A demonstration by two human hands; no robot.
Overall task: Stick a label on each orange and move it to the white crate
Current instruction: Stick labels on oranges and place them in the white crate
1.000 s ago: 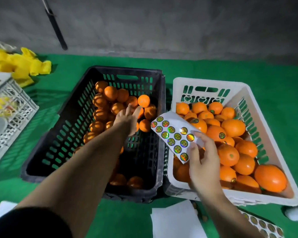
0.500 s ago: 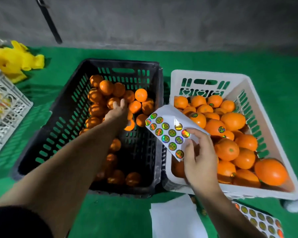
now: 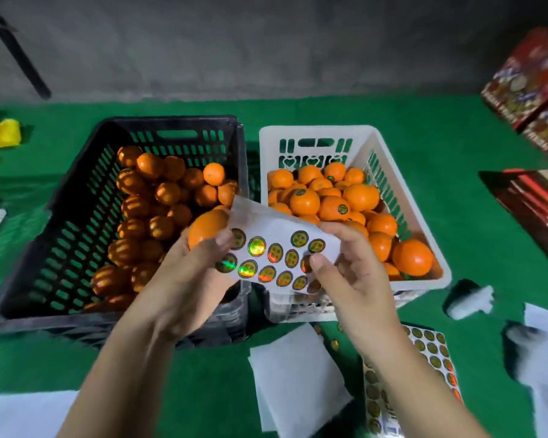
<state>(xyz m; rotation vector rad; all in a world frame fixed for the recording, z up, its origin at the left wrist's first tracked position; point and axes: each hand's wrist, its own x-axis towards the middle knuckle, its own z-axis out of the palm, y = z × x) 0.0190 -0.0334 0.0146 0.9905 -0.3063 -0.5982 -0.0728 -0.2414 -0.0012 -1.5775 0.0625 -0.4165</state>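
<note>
This looks like a small fruit-packing or sorting room rather than a home kitchen. A counter point(image 3: 440, 128) draped in green cloth runs along a bare grey wall point(image 3: 266, 42). On it stand a black crate point(image 3: 76, 197) of oranges and a white crate point(image 3: 424, 248) of labelled ones, side by side. Sheets of holographic stickers point(image 3: 424, 358) and peeled white backing paper point(image 3: 295, 384) lie at the near edge. Red printed gift boxes point(image 3: 525, 80) are stacked at the far right, and yellow material point(image 3: 0, 134) sits at the left.
</note>
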